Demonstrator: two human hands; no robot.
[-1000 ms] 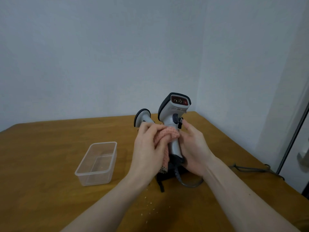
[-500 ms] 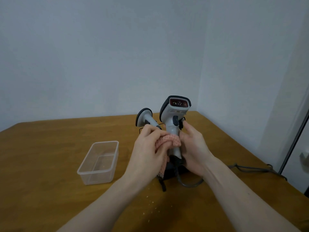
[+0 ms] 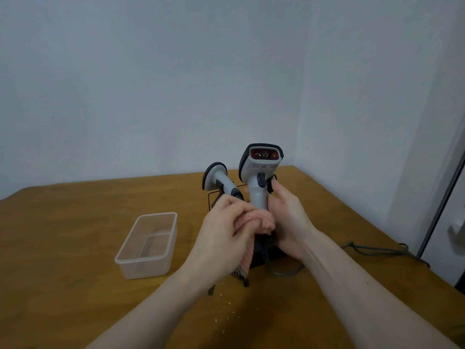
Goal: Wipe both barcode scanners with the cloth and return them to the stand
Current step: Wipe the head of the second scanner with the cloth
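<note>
While no brand name or readable label appears on either device, the nearer barcode scanner (image 3: 259, 172) shows a red scan window with small light specks and faint grey marks beneath it that are too blurred to read. The right hand (image 3: 289, 220) is closed around the lower handle of this scanner, thumb tip raised beside the trigger, holding it upright. The left hand (image 3: 224, 235) is clenched on the pink cloth (image 3: 256, 221), pressing it against the handle just below the right thumb; a dark-edged tail of the cloth hangs under the left fingers. Compared with the frame half a second earlier, the cloth sits lower on the handle and the scan window faces the camera more squarely. The second barcode scanner (image 3: 218, 180) rests tilted in the black stand (image 3: 266, 253), just beyond the left fingertips. A grey cable (image 3: 372, 250) runs from the stand past the right wrist. Left of the left hand, apart from it, stands a clear plastic container (image 3: 148, 244). Small crumbs (image 3: 227, 303) lie below the left wrist on the brown wooden table (image 3: 63, 248), which meets pale walls (image 3: 151, 84) at a room corner.
</note>
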